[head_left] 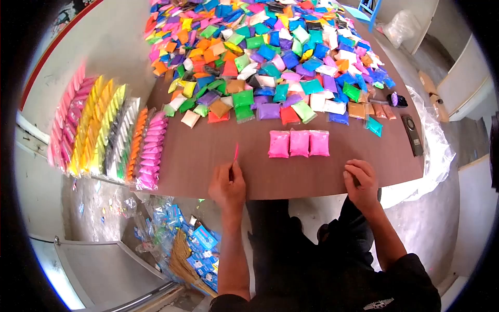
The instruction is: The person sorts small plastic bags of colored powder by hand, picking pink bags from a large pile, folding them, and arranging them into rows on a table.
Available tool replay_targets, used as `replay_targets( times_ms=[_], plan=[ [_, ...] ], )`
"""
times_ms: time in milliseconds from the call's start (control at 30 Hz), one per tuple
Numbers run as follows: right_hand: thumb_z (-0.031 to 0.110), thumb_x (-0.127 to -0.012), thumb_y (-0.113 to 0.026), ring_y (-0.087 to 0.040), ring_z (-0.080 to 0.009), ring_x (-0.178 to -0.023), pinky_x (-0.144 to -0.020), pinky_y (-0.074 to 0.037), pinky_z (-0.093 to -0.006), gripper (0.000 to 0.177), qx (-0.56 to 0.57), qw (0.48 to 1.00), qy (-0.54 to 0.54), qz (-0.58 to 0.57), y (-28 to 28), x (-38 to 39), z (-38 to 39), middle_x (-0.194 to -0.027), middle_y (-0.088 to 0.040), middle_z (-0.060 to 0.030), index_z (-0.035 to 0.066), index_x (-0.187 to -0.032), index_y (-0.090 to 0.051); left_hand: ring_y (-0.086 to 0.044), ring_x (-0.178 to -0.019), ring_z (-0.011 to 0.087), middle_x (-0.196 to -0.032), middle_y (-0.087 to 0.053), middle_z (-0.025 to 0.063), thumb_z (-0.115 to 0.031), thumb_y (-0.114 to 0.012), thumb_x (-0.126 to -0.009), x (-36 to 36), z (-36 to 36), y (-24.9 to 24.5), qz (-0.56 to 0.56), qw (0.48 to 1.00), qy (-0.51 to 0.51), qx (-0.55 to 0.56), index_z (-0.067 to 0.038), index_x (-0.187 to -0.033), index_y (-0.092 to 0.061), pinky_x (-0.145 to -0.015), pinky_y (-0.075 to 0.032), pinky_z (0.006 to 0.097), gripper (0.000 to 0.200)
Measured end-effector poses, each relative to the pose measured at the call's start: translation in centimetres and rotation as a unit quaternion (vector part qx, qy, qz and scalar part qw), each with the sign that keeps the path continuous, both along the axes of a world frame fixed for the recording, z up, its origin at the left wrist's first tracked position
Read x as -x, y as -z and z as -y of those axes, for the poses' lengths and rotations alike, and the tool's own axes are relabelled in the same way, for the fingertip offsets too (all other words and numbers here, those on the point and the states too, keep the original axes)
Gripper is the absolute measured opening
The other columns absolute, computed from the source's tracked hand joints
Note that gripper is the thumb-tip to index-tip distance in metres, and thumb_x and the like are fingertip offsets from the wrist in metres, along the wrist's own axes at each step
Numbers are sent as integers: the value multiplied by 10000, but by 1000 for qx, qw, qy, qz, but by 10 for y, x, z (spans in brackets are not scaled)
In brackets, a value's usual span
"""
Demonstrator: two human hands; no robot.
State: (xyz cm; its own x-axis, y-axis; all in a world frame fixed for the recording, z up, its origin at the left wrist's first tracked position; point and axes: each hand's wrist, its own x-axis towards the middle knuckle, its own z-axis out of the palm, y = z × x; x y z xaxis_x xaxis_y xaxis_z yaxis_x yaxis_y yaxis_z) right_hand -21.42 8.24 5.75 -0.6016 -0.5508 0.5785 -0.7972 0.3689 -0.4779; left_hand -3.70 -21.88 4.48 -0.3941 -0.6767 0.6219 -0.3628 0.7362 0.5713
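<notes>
Three bright pink packets (pixel 299 143) lie side by side near the front of the brown table (pixel 208 140). To their left, my left hand (pixel 228 183) pinches a thin pink strip (pixel 236 151) that points upward from the fingertips. My right hand (pixel 360 182) is at the table's front edge, right of the packets, with its fingers curled and touching nothing else that shows. Whether something small is between those fingers cannot be made out. A large pile of colourful packets (pixel 254 99) covers the far part of the table.
Rows of packets in clear strips (pixel 99 125) stand at the left end. A dark handheld device (pixel 412 135) and a small black object (pixel 398 100) lie at the right. Below left are a broom (pixel 181 257) and blue wrappers (pixel 205 237). Clear plastic (pixel 442 151) hangs at the right.
</notes>
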Motion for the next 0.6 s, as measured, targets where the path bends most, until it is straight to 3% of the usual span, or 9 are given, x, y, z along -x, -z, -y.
replay_targets(
  times_ms=[267, 600],
  plan=[
    [35, -794, -743, -679, -314, -931, -837, -545, -408, 126, 30, 997, 69, -10, 7, 4, 0, -1015, -712, -119, 46, -919, -731, -634, -648, 300, -775, -633, 121, -33, -745, -852, 4, -3, -9, 50, 996, 9, 67, -36, -858, -662, -576, -495, 384, 84],
    [53, -786, -729, -673, -304, -907, -816, -538, -408, 80, 19, 996, 84, -30, 9, 7, 2, -969, -708, -89, 59, -861, -701, -661, -676, 306, -821, -658, 111, -82, -754, -853, 7, 6, -18, 86, 994, 62, -9, -59, -882, -669, -594, -513, 392, 93]
  ],
)
